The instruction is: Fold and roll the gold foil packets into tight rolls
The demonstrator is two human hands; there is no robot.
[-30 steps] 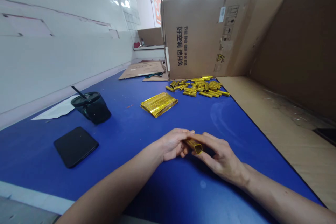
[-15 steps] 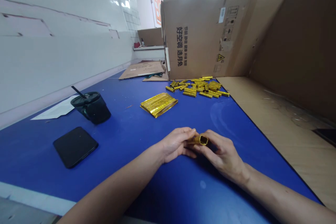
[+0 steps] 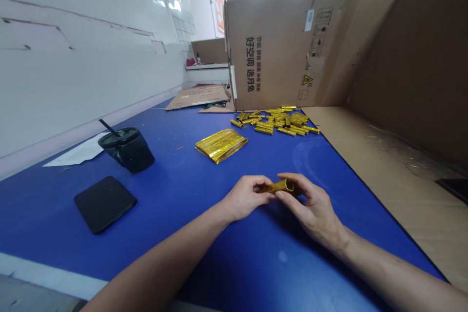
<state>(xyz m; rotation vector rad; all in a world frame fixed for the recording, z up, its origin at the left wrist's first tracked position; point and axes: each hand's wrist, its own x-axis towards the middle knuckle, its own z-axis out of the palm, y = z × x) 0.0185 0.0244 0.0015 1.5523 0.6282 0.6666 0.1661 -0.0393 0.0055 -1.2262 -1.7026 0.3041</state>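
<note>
Blue table (image 3: 175,239), white wall (image 3: 91,83), left hand (image 3: 244,199), right hand (image 3: 310,207) gripping gold foil tube (image 3: 280,186)

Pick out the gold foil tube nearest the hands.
The gold foil tube held between the left hand and right hand; the others lie loose in a pile farther up the table.

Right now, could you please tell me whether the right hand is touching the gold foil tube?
Touching: the head view shows the right hand with its fingers closed against the near end of the gold foil tube.
</note>
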